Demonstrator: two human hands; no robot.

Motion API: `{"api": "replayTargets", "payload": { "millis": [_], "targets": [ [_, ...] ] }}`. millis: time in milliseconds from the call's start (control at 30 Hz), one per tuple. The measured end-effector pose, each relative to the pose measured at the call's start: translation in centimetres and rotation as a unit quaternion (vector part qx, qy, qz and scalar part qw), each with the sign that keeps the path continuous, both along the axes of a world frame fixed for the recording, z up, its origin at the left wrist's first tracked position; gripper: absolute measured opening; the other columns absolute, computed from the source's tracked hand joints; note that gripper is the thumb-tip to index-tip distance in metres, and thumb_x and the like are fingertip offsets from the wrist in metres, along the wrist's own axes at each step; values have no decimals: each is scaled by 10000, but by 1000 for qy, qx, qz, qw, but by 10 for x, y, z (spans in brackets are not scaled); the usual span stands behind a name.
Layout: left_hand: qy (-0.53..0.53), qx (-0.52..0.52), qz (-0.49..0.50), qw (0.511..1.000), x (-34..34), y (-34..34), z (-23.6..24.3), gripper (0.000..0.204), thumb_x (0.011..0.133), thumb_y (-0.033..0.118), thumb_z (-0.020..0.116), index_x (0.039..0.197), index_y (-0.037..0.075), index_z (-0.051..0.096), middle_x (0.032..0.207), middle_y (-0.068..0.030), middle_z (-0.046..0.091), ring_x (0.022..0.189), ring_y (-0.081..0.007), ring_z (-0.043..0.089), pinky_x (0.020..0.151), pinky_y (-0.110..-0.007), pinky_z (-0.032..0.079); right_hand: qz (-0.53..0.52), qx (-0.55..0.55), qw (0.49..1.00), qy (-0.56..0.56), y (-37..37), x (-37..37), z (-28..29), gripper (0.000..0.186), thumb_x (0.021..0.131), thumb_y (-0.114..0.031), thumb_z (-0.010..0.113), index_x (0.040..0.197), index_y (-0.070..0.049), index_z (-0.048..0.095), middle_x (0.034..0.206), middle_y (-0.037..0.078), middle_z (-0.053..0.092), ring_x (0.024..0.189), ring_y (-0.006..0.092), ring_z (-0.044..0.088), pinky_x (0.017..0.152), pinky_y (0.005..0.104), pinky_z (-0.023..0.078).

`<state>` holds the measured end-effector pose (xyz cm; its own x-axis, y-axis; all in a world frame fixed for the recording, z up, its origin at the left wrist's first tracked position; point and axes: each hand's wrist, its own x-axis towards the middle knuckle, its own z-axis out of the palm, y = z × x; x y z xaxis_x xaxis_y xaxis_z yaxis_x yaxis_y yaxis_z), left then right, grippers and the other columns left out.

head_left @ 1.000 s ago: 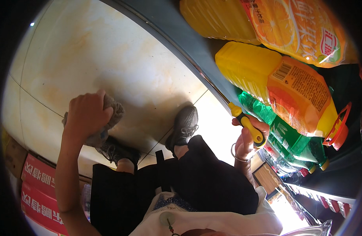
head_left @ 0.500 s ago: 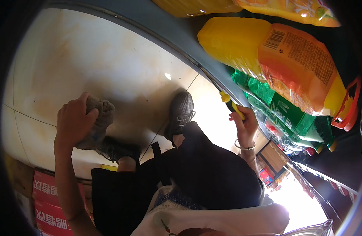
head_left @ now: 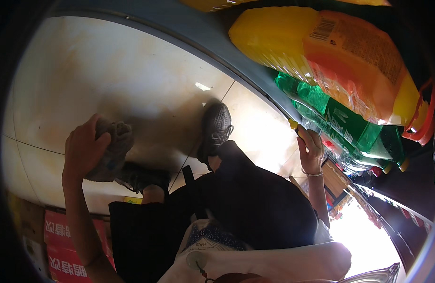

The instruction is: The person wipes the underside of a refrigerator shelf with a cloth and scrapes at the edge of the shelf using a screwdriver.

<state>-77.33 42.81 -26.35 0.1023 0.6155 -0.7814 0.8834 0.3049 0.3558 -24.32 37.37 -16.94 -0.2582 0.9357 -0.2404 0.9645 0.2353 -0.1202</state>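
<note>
- Yellow-and-black screwdriver (head_left: pixel 293 124) has shifted along the grey shelf edge (head_left: pixel 248 78), now beside the green bottles (head_left: pixel 347 123).
- Right hand (head_left: pixel 312 150): fingers grasping its handle.
- Left hand (head_left: pixel 84 147): fingers clenched around bunched grey cloth (head_left: pixel 117 140), above tiled floor (head_left: pixel 132 66).

Floor (head_left: pixel 132 66) lies open ahead; bottles (head_left: pixel 349 121) flank right hand (head_left: pixel 313 153).

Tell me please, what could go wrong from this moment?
The screwdriver in the right hand sits near the grey ledge; if it slips, it might scratch the ledge or perhaps poke a green bottle.
The grey cloth in the left hand could drop onto the floor.
</note>
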Motion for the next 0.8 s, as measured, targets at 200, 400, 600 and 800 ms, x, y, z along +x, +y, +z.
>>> {"api": "replayTargets", "payload": {
  "millis": [200,400,600,800],
  "targets": [
    [2,4,-8,1000,2,1,1,412,758,241,548,1105,21,577,902,-221,655,905,-420,614,812,-492,465,34,28,999,-16,-3,5,-8,339,829,-11,670,1164,-67,665,941,98,632,795,247,602,697,340,496],
    [-10,43,-19,999,4,-5,-2,411,764,267,567,1092,18,568,885,-224,652,883,-419,617,797,-498,472,75,74,994,27,37,-54,-33,375,760,-8,713,1115,-129,702,840,59,631,687,214,586,629,337,493],
    [-3,27,-19,999,2,-3,4,410,769,290,579,1078,22,564,865,-224,657,874,-411,625,797,-497,480,136,100,982,83,88,-137,-49,422,743,-19,706,1145,-148,697,744,31,564,583,168,562,523,301,474],
    [-4,11,2,1000,-1,-7,7,353,768,288,586,1006,28,561,820,-212,659,843,-417,625,792,-502,479,162,114,970,143,127,-199,-61,436,765,-42,686,1183,-166,681,700,20,525,554,158,535,501,297,462]
  ]
}}
